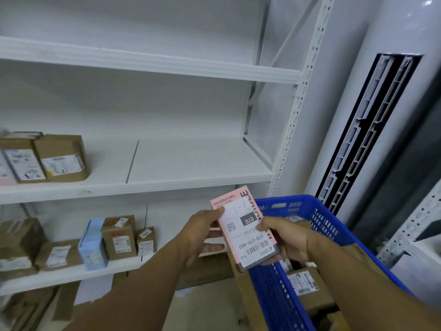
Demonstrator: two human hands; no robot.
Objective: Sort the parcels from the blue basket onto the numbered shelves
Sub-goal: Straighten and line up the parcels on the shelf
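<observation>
The fingers [216,214] of the left hand [200,235] pinch the left edge of the pink parcel [247,237]. The thumb lies on the front face near the top corner, and the other fingers are spread behind the parcel. The right hand [286,242] grips the right edge of the same parcel, with the thumb pressed on the white label and the other fingers curled behind. The pink parcel is flat and is held in the air between the two hands, a little tilted, with its label turned to the camera. The label reads "070" and "070-070-A80". In the view the parcel covers the left corner of the blue basket [298,199], which is at the right and has brown parcels [307,283] inside. Behind stands a white rack [296,115]. Its middle shelf [191,163] carries two brown boxes [62,158] at the far left, well apart from the hands. The lower shelf [71,275] carries several brown boxes and one light blue parcel [93,244], upright among them. The left forearm crosses in front of this shelf. Right of the rack is a white unit [358,68] with a long dark vent [372,130].
</observation>
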